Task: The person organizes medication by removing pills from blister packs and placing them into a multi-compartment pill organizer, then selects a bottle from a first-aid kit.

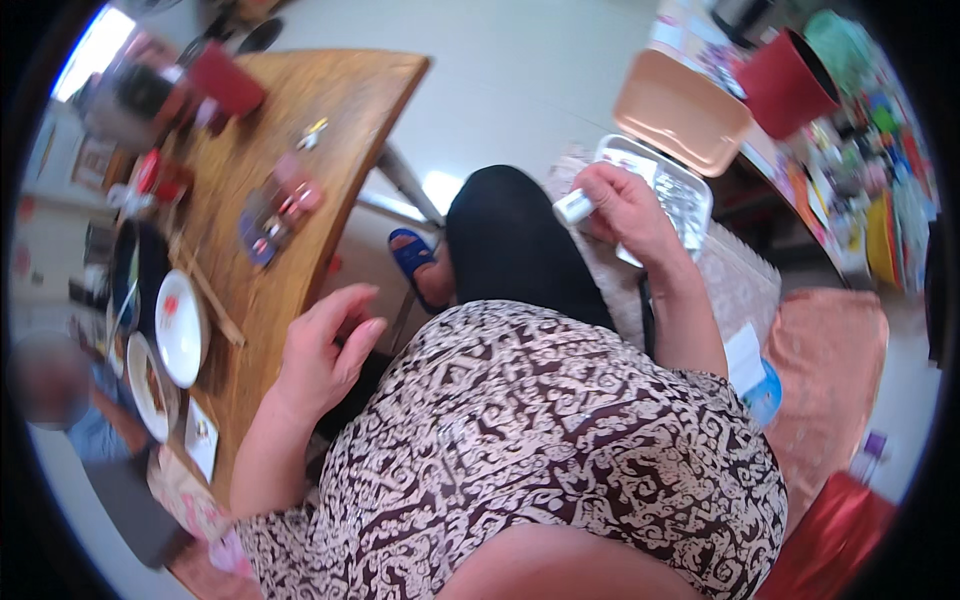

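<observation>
A small white cylindrical container (574, 208), perhaps a pill bottle, is pinched in my right hand (624, 206). That hand hovers over a white plastic box (705, 217) whose peach lid (681, 112) is swung up. Silvery packs (673, 196), which look like blister packs, lie in the box beside a paper with print (632, 160). My left hand (328, 346) holds nothing that I can see. Its fingers are loosely curled, with the thumb apart, near the edge of the wooden table (352, 97). The hand partly hides that edge.
On the table are a white bowl (180, 328), a second bowl holding food (147, 386), wooden sticks (210, 292) and small pink trinkets (300, 191). A red bin (787, 84) stands on a cluttered surface at right. Another person (112, 412) is at far left.
</observation>
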A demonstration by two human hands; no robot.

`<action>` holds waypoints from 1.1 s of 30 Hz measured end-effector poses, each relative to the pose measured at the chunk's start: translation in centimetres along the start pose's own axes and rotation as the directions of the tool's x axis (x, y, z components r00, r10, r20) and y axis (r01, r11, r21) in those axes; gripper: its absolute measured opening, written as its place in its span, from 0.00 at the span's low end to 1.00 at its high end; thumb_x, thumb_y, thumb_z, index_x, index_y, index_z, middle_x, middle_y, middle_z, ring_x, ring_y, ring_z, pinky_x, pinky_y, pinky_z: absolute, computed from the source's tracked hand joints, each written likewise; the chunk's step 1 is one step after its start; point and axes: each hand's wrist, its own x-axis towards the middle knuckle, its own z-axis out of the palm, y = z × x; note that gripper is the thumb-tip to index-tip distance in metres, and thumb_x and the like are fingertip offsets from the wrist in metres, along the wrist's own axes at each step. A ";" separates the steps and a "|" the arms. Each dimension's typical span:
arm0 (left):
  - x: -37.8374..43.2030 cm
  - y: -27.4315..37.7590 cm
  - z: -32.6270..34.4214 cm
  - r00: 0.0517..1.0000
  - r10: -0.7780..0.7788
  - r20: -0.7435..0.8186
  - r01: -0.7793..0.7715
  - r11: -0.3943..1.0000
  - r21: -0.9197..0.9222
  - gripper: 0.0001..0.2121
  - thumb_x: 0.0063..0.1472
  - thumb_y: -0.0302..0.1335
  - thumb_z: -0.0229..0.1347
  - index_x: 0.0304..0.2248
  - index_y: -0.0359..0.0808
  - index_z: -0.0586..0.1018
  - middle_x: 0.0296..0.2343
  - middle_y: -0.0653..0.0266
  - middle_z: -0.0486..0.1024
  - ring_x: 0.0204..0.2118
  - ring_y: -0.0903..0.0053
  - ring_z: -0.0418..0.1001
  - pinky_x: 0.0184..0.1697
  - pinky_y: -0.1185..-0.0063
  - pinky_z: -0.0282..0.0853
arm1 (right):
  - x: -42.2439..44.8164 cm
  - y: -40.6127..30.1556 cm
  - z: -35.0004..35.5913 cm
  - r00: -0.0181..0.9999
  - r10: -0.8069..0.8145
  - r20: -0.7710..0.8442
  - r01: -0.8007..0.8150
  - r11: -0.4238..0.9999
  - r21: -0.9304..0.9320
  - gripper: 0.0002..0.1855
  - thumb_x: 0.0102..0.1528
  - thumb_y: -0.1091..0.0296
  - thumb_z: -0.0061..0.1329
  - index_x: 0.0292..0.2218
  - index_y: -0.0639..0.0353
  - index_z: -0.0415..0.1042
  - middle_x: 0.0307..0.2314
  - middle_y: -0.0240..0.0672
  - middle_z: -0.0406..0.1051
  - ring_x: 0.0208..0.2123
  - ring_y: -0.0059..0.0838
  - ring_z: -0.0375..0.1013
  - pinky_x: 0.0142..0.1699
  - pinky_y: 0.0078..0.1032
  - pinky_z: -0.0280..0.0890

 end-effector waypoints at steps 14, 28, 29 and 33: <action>0.4 0.2 0.6 0.989 -0.051 -0.139 0.037 0.994 -0.098 0.15 0.58 0.27 0.60 0.42 0.32 0.70 0.25 0.71 0.71 0.23 0.90 0.66 0.25 0.89 0.64 | 2.8 -2.0 17.3 0.844 -0.104 0.526 0.141 0.990 -0.030 0.13 0.60 0.62 0.49 0.29 0.62 0.70 0.18 0.23 0.66 0.21 0.12 0.62 0.25 0.15 0.59; 0.5 0.4 0.5 0.978 -0.104 -0.182 -0.006 0.855 -0.518 0.12 0.64 0.27 0.53 0.44 0.31 0.70 0.29 0.69 0.72 0.28 0.86 0.70 0.31 0.85 0.68 | 2.9 -3.0 17.5 0.705 -0.513 0.490 0.646 0.749 -0.145 0.25 0.62 0.51 0.42 0.21 0.63 0.65 0.12 0.34 0.64 0.14 0.23 0.65 0.21 0.23 0.59; 0.5 0.7 0.2 0.982 -0.136 -0.132 0.035 0.815 -0.579 0.11 0.64 0.27 0.52 0.44 0.32 0.70 0.30 0.68 0.72 0.28 0.85 0.70 0.32 0.84 0.69 | 2.9 -3.0 17.3 0.686 -0.539 0.489 0.671 0.729 -0.136 0.25 0.62 0.51 0.43 0.21 0.62 0.65 0.11 0.33 0.63 0.14 0.23 0.64 0.21 0.22 0.59; 0.4 0.7 -0.6 0.989 -0.150 -0.012 0.083 0.613 -0.786 0.13 0.66 0.31 0.50 0.45 0.33 0.70 0.30 0.66 0.73 0.28 0.83 0.72 0.31 0.83 0.72 | 3.0 -3.6 17.0 0.610 -0.597 0.521 0.739 0.666 -0.100 0.14 0.59 0.60 0.47 0.29 0.63 0.66 0.18 0.34 0.64 0.18 0.24 0.64 0.24 0.22 0.61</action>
